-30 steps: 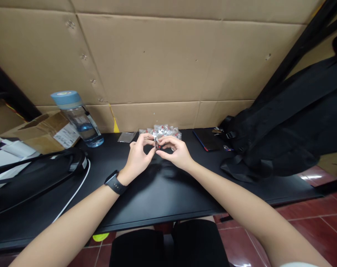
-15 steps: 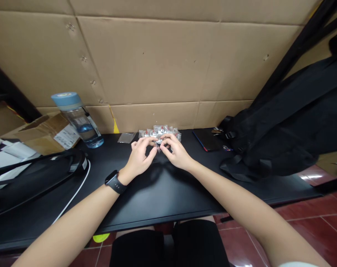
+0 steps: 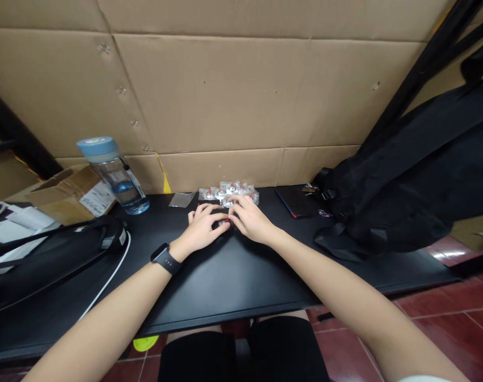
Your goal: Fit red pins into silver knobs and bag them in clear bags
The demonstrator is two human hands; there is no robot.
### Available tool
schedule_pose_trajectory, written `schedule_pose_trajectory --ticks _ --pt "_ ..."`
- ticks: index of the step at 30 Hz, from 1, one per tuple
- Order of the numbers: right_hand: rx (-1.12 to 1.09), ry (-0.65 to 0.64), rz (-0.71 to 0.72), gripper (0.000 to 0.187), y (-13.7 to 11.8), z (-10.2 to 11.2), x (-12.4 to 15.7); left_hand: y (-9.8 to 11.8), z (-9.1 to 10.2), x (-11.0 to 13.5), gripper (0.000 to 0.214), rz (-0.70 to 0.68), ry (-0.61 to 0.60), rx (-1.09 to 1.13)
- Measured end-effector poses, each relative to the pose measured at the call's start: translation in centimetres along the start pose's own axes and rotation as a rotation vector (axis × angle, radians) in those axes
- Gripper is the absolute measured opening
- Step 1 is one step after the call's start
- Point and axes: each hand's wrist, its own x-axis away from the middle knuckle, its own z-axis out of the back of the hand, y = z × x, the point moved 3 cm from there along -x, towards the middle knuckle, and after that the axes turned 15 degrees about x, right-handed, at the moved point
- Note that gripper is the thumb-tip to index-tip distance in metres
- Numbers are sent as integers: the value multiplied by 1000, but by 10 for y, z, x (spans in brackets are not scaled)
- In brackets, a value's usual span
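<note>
My left hand (image 3: pixel 205 225), with a dark smartwatch on the wrist, is low over the black table, fingers bent and thumb stretched towards the other hand. Facing it, my right hand (image 3: pixel 250 216) has its fingers curled and closed. Between the fingertips of both hands shows a small thing with a red part (image 3: pixel 227 218); the fingers hide most of it, and its kind cannot be made out. Right behind the hands lie several small clear packets (image 3: pixel 232 188) with shiny round metal pieces and red bits inside. A flat clear plastic bag (image 3: pixel 181 199) lies to their left.
At the left stand a water bottle (image 3: pixel 124 185) with a blue lid and an open cardboard box (image 3: pixel 66 193), with a black bag (image 3: pixel 66 246) in front. A dark flat pouch (image 3: pixel 295 201), keys (image 3: pixel 309 188) and a black backpack (image 3: pixel 404 175) are at the right. Cardboard (image 3: pixel 225 95) walls the back.
Both hands have come down slightly nearer the table. The thin shiny strand between the fingertips no longer shows; a small red part shows there instead.
</note>
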Motion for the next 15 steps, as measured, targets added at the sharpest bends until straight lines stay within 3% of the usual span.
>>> schedule_pose_trajectory --ticks 4,8,11,15 --pt "92 -81 18 12 2 -7 1 -8 -9 4 40 -27 -161 -58" --pt "87 -172 29 17 5 -11 -1 -14 -14 6 45 -38 -243 -71" --pt "102 -232 -1 23 12 -6 -3 -16 -11 3 45 -57 -234 -74" --pt "177 -304 -76 21 31 -1 1 -22 2 -3 47 -55 -84 -175"
